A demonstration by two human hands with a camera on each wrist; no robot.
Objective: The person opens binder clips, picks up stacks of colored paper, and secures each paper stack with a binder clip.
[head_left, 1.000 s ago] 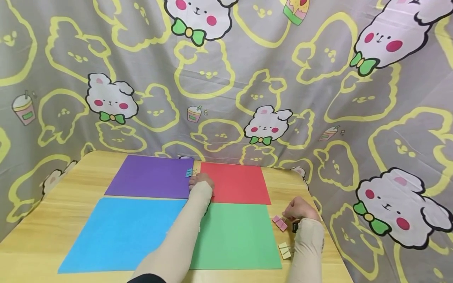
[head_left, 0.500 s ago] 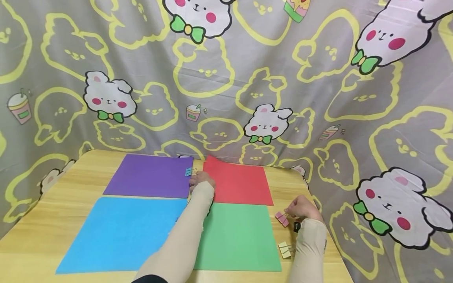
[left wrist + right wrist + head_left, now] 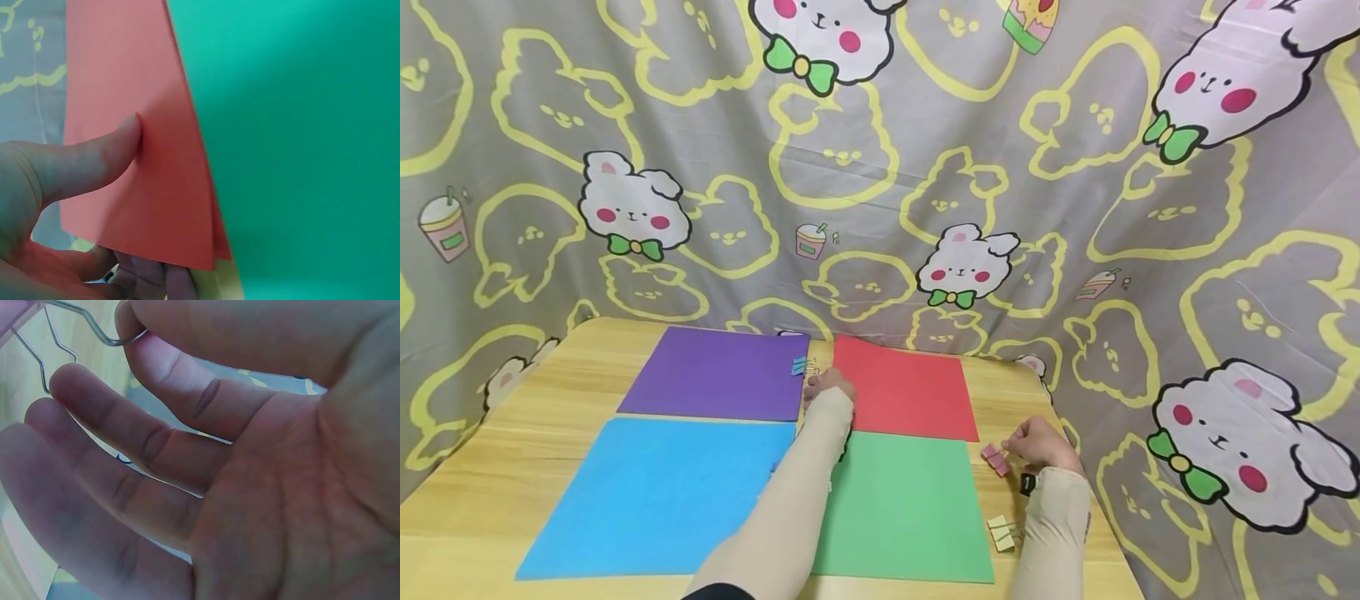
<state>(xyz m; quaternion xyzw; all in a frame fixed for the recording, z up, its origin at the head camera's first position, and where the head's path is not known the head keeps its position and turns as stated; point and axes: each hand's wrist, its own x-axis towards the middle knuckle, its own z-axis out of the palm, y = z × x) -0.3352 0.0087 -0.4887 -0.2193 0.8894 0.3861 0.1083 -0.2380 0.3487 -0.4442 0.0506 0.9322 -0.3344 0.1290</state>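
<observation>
My left hand (image 3: 830,387) is at the left edge of the red sheet (image 3: 906,390). In the left wrist view its thumb lies across the red face while the other fingers pass under the edge, holding the sheet, whose near corner stands slightly raised. My right hand (image 3: 1040,443) is at the table's right side, beside the pink binder clips (image 3: 996,459). Thumb and index finger pinch a wire handle (image 3: 94,325) of a pink binder clip; the clip's body is mostly cut off in the right wrist view. The other fingers of that hand are loosely bent.
A purple sheet (image 3: 718,372) lies back left, a blue sheet (image 3: 655,496) front left and a green sheet (image 3: 904,508) front right. Blue binder clips (image 3: 798,367) sit at the purple sheet's right edge. Yellow binder clips (image 3: 1001,533) lie right of the green sheet. A printed curtain (image 3: 865,192) hangs behind.
The red sheet's left edge lifted and the sheet shifted slightly right, then its back corner dropped somewhat. My left hand stayed near that edge. My right hand kept its pinch on the pink clip.
</observation>
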